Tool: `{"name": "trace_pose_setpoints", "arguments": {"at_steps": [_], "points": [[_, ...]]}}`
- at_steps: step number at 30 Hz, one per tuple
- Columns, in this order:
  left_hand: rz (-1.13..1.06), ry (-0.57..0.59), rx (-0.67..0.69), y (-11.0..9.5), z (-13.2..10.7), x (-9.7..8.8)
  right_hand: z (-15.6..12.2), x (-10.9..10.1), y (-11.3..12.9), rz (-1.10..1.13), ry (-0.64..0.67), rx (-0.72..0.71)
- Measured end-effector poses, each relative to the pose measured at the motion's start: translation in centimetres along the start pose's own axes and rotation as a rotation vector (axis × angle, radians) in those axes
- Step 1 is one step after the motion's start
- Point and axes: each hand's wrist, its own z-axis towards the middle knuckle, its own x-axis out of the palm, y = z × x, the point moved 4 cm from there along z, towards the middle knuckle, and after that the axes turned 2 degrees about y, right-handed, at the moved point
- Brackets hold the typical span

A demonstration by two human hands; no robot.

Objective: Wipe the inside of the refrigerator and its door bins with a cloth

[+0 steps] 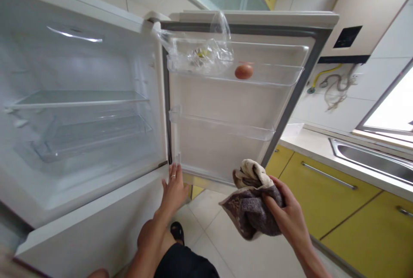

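Note:
My right hand [285,209] is closed around a bunched brown and cream cloth [258,209], held near the lower free corner of the refrigerator door [222,101]. With fingers stretched out, my left hand [174,189] reaches the door's lower hinge-side corner, and a ring shows on one finger. It appears to touch the bottom edge there. The door stands wide open beside the refrigerator compartment [80,149]. On the door's upper shelf lie a clear plastic bag [213,56] with something greenish in it and a brown egg [244,71].
Inside the compartment are a glass shelf [80,96] and a lower clear shelf or tray [97,134]. To the right stand yellow cabinets [329,187] under a counter with a metal sink [374,157]. A water heater [358,15] hangs on the wall above.

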Motion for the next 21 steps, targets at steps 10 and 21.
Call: {"name": "trace_pose_setpoints", "arguments": {"at_steps": [10, 21], "points": [[-0.825, -0.127, 0.1, -11.3, -13.8, 1.2, -2.9, 8.0, 6.6, 0.225, -0.022, -0.173], [-1.5, -0.112, -0.268, -7.0, -8.4, -1.6, -7.1, 10.4, 10.7, 0.171, 0.574, -0.741]]}}
